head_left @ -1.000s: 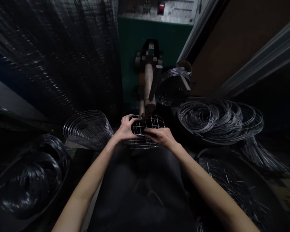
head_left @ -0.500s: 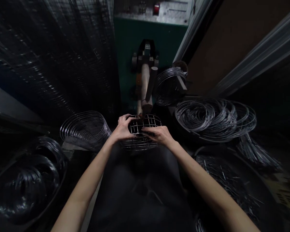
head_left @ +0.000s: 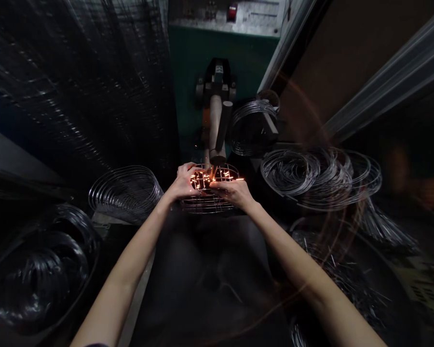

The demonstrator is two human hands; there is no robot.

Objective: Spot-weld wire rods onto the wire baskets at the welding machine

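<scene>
Round wire-grid basket [head_left: 208,193] of thin bright steel rods, open square mesh on top, stacked rings down the side; held at centre, just under the tip of a tan cylindrical welding arm [head_left: 214,130]. Orange sparks and glow at the mesh top where arm meets wire; faint spark trails arcing to the right. Left hand [head_left: 183,183] curled over the basket's left rim, fingers closed on the wire. Right hand [head_left: 233,192] laid across the near right side, fingers bent and gripping the mesh. Both forearms bare.

Behind: green metal machine body [head_left: 195,77], grey control panel with a red button [head_left: 232,12] at top. Left of basket, coil of loose steel wire rings [head_left: 125,192], springy and glossy; further left, dark tub of wire hoops [head_left: 39,270]. Right, sprawling heap of grey wire hoops [head_left: 318,176], near the basket but apart from it; below that, pile of short straight wire rods [head_left: 343,274]. Smaller hoop bundle [head_left: 251,127] just beside the arm. Upper left, tall dark stack of wire mesh [head_left: 75,82], blurred.
</scene>
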